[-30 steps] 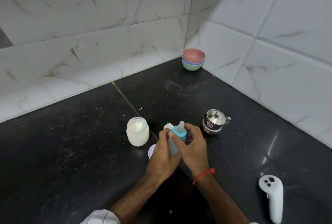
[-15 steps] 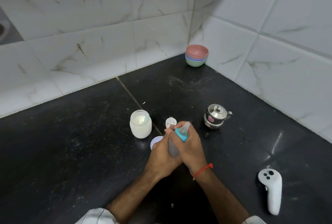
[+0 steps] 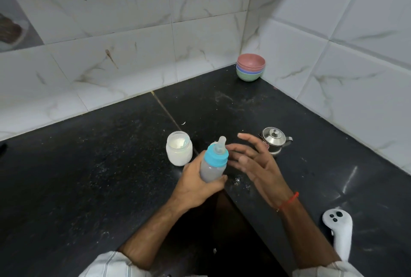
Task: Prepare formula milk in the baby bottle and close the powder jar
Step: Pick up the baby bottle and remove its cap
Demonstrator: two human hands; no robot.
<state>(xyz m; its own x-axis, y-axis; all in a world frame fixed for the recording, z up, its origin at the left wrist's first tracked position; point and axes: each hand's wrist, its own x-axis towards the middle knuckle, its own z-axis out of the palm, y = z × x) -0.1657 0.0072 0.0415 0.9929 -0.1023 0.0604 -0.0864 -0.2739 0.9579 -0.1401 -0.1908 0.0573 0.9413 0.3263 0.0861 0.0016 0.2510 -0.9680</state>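
My left hand (image 3: pixel 195 184) grips the baby bottle (image 3: pixel 214 163) round its lower body and holds it above the black counter. The bottle has a blue collar and a clear teat, and cloudy whitish liquid inside. My right hand (image 3: pixel 253 163) hovers just right of the bottle with fingers spread and holds nothing. The glass powder jar (image 3: pixel 179 148) stands open on the counter left of the bottle, with white powder inside. Its lid is hidden from view.
A small steel kettle (image 3: pixel 275 140) stands behind my right hand. Stacked coloured bowls (image 3: pixel 250 70) sit in the far corner. A white controller (image 3: pixel 339 230) lies at the right near the counter edge. Tiled walls close the back and right sides. Powder specks (image 3: pixel 239 181) dot the counter.
My right hand has let go of the bottle's blue collar and drawn off to the right, fingers opened. My left hand has lifted the bottle up off the counter.
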